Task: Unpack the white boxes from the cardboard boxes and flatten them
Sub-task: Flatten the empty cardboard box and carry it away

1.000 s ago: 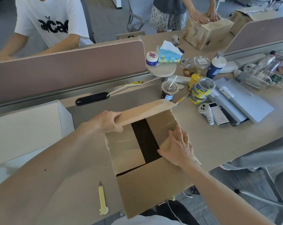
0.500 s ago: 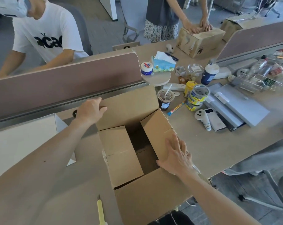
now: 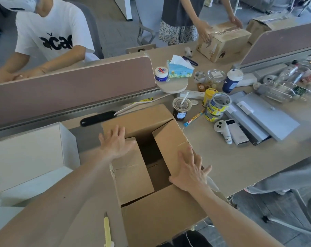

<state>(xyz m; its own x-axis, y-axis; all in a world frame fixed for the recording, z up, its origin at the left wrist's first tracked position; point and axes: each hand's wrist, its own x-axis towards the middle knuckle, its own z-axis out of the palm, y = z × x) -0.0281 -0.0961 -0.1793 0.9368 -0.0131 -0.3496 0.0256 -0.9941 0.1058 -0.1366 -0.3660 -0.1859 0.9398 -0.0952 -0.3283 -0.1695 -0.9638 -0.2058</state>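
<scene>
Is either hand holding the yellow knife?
No, the knife lies on the table; left hand and right hand rest on the cardboard box.

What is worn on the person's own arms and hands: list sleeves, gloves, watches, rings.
The left hand and right hand are bare: no gloves, no rings visible. Both forearms are uncovered to the picture's edge, with no sleeve, watch or bracelet in view.

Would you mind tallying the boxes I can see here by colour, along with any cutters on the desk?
Brown cardboard boxes: 3 (open one, taped one, far-right one)
White boxes: 1
Yellow cutters: 1
Total: 5
</scene>
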